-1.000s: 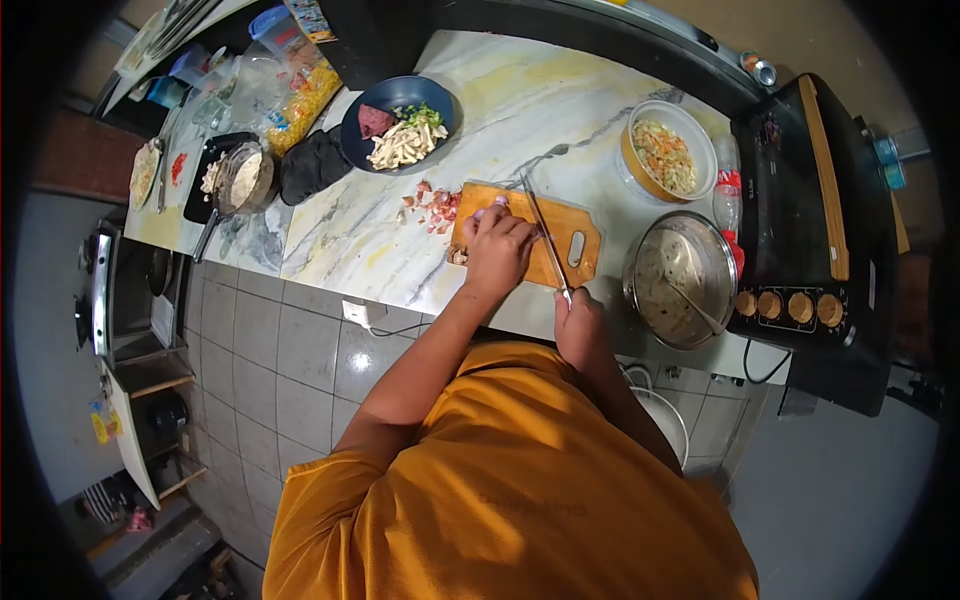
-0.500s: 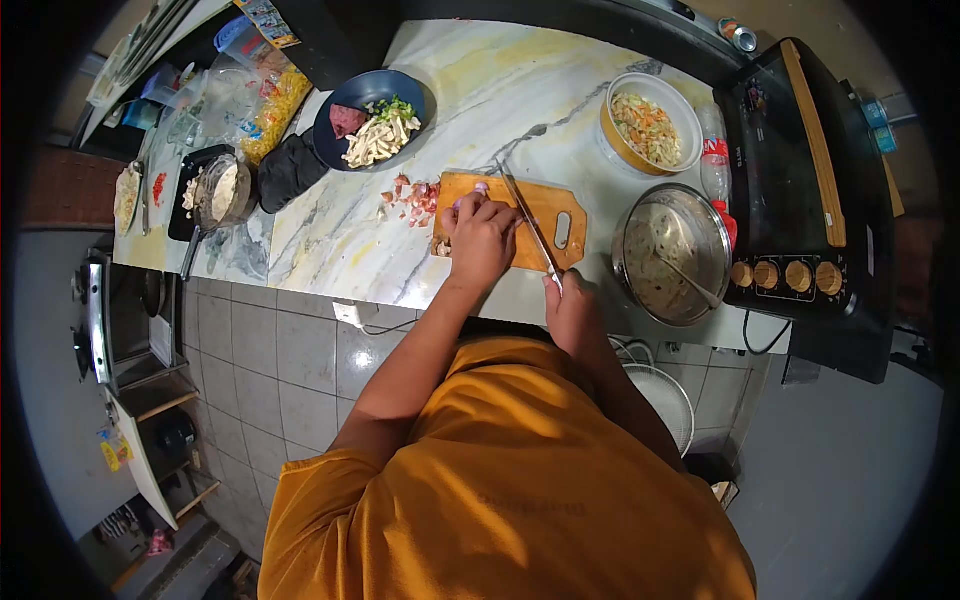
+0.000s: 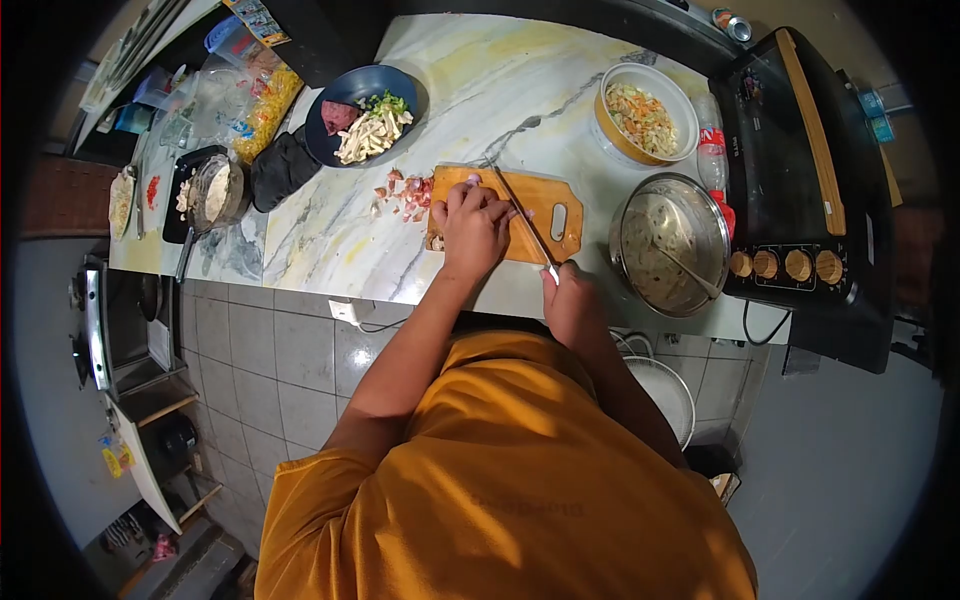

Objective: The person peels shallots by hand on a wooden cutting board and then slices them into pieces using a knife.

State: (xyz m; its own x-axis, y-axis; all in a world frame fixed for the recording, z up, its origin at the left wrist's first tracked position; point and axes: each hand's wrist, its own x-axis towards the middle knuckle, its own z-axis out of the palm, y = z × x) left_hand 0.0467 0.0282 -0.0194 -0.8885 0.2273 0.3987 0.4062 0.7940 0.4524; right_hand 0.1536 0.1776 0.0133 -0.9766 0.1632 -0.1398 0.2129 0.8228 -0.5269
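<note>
On the wooden cutting board [image 3: 558, 190], my left hand [image 3: 474, 232] presses down with bent fingers on a purple shallot [image 3: 474, 180], which is mostly hidden under them. My right hand [image 3: 574, 304] grips the white handle of a knife [image 3: 524, 216]. Its long blade slants across the board just right of my left fingertips. A small pale purple piece [image 3: 530, 213] lies by the blade. Reddish shallot skins [image 3: 408, 194] are scattered on the counter at the board's left edge.
A dark plate [image 3: 416, 98] with meat, pale strips and chopped greens stands back left. To the right are a bowl of shredded vegetables [image 3: 641, 118], a steel bowl [image 3: 722, 232] with a spoon, a bottle [image 3: 711, 150] and a black oven [image 3: 765, 190]. A pan [image 3: 186, 250] sits far left.
The whole view has shifted slightly. My left fingers have moved a little back from the blade, and a small cut piece now shows beside it. The knife stays at much the same slant.
</note>
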